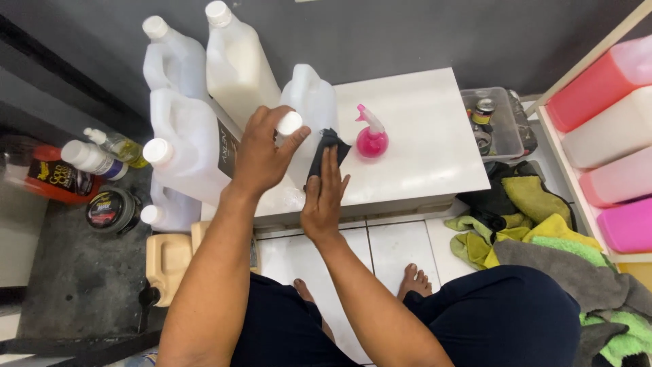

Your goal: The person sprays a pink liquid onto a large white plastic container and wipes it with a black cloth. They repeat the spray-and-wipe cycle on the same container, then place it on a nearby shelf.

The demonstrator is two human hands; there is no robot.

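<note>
Grip findings first: our left hand (261, 153) is clamped over the white screw cap (290, 123) of a translucent white plastic jug (314, 102), thumb and fingers wrapped around the neck. Our right hand (322, 197) lies flat with the fingers together and extended, pressing a small black cloth (327, 146) against the side of that same jug; it does not close around the cloth.

We record the jug standing upright on the left part of a glossy white rectangular worktop (421, 149), which sits low above a floor of pale square tiles (394, 248). A dark grey wall (407, 34) runs behind it. Just beside the cloth, on the worktop, stands a small round pink spray bottle with a pale trigger head (371, 139).

To the left of the held jug we note four more large white plastic jugs with white caps (204, 88), apparently filled with milky liquid, and a beige jerrycan (166, 261) on the floor below them. Further left are a red bottle (47, 175), two small capped bottles (102, 155) and a round black tin (109, 209).

Right of the worktop, a clear plastic tray (506, 136) holds small tins. A wooden shelf (584, 64) carries pink and white jugs. Yellow, green and grey cloths (543, 238) lie heaped on the floor beneath it.
</note>
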